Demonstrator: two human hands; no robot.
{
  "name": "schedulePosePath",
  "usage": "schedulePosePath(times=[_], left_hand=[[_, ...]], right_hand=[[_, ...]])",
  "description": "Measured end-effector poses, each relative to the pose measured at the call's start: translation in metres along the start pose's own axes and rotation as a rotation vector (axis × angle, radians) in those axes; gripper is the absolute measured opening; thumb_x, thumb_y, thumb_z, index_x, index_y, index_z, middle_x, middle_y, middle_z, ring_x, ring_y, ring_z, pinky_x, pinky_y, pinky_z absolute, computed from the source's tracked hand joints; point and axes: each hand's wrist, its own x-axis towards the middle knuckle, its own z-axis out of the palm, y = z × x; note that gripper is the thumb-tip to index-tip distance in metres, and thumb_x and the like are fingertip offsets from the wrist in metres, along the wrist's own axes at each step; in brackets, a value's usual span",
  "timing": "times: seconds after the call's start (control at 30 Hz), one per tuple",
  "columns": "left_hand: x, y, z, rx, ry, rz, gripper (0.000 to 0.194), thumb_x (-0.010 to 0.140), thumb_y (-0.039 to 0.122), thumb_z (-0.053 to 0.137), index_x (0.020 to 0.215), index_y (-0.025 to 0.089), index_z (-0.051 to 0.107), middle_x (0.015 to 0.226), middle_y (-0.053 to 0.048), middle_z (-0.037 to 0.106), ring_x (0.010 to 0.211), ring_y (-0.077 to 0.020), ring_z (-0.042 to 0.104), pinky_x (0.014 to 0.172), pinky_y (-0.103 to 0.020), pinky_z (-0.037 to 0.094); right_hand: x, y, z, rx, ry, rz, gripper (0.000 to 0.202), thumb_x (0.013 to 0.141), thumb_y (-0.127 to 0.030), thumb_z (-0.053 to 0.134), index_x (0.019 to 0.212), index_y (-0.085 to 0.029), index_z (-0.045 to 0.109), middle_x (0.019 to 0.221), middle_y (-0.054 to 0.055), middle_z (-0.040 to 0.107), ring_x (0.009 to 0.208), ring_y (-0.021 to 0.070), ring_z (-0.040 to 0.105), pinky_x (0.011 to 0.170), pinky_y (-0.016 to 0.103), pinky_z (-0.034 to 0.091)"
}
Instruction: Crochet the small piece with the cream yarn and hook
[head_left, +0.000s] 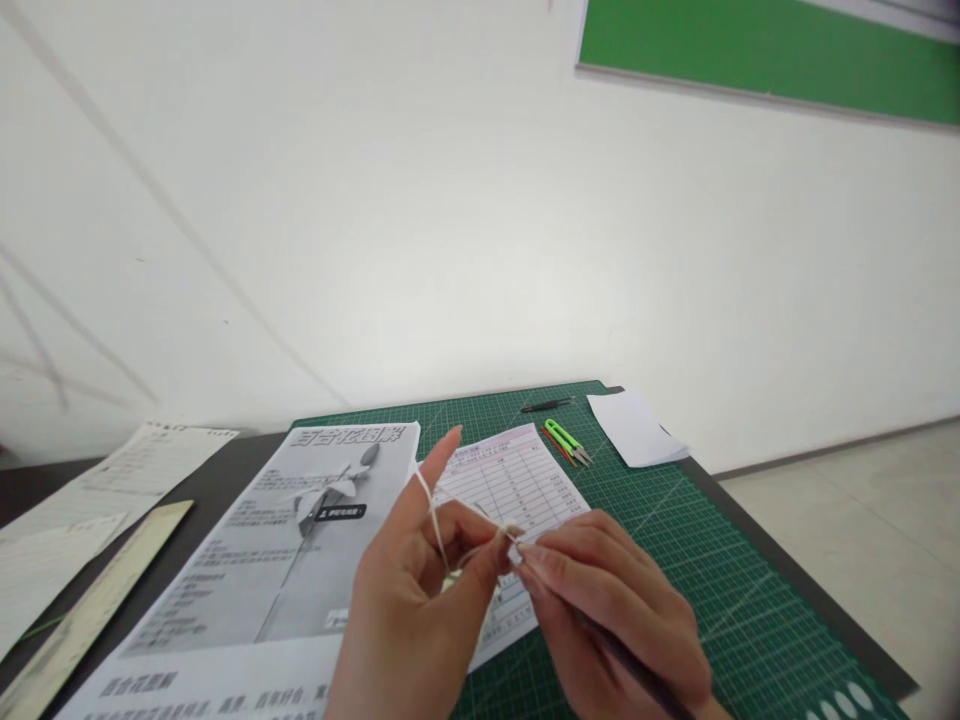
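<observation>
My left hand (420, 600) pinches a small piece of white crochet work (512, 533) between thumb and fingers. A strand of white yarn (431, 510) loops over its raised index finger and runs down to the palm. My right hand (622, 590) grips a crochet hook (630, 660) by its dark handle, which slants down toward the lower right. The hook's tip meets the work where my two hands come together, and fingers mostly hide it. Some pale yarn shows under the left fingers, only partly visible.
A green cutting mat (720, 560) covers the table. Under my hands lie a printed flower sheet (247, 560) and a ruled form (517, 470). Green thread snips (562, 436), a dark slim tool (547, 405) and white paper (630, 425) lie beyond. A ruler (105, 600) is at left.
</observation>
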Motion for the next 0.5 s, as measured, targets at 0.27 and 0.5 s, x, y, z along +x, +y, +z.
schedulePosePath(times=[0.27, 0.5], left_hand=[[0.009, -0.001, -0.007, -0.286, -0.062, -0.114, 0.097, 0.064, 0.010, 0.081, 0.146, 0.023, 0.031, 0.057, 0.006, 0.064, 0.058, -0.0104, 0.057, 0.065, -0.023, 0.043], [0.022, -0.005, -0.017, -0.431, -0.275, -0.310, 0.105, 0.060, 0.004, 0.080, 0.147, 0.006, 0.021, 0.056, 0.002, 0.065, 0.049, -0.0087, 0.050, 0.049, -0.020, 0.034]], right_hand=[[0.005, 0.002, -0.006, 0.289, -0.016, 0.321, 0.029, 0.076, -0.002, 0.061, 0.095, -0.021, 0.072, 0.072, 0.004, 0.066, 0.061, 0.0162, 0.059, 0.052, 0.029, 0.049], [0.001, 0.011, -0.004, 0.551, 0.075, 0.469, 0.021, 0.080, -0.009, 0.063, 0.090, -0.025, 0.073, 0.073, 0.003, 0.066, 0.065, 0.0167, 0.057, 0.054, 0.029, 0.047]])
